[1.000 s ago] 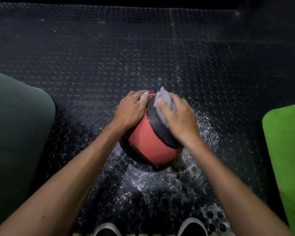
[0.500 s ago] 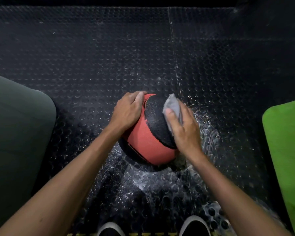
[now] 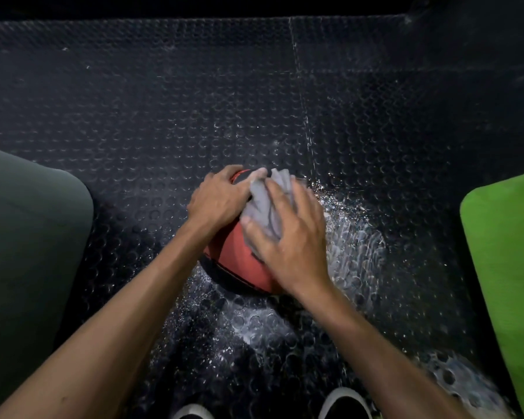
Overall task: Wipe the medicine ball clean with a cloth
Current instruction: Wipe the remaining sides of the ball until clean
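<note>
floor (image 3: 164, 101): black studded rubber | on it: medicine ball (image 3: 239, 261), green mat (image 3: 505, 252), grey mat (image 3: 22, 237)

Red medicine ball (image 3: 239, 261) with black band, resting on the studded floor (image 3: 164, 101), crumpled grey cloth (image 3: 265, 204) pressed over its top at 12 o'clock
</note>
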